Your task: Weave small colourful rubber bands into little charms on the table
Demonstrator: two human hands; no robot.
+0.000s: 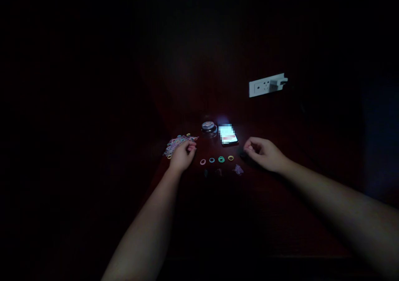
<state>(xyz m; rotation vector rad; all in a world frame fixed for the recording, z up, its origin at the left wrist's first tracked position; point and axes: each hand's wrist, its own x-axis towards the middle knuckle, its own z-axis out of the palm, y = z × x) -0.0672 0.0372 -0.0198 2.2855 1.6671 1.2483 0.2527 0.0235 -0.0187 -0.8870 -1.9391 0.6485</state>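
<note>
While phone [227,134] glows, left hand [183,154] by bands [172,144]

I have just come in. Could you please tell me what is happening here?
A person reaches both bare hands over a dark table. The left hand is at a pile of small coloured bands; the right hand, half curled, is right of a lit phone. Whether either holds something is too dim to tell. Between the hands, four loops lie in a row, with a purple clump nearer the person.
</note>
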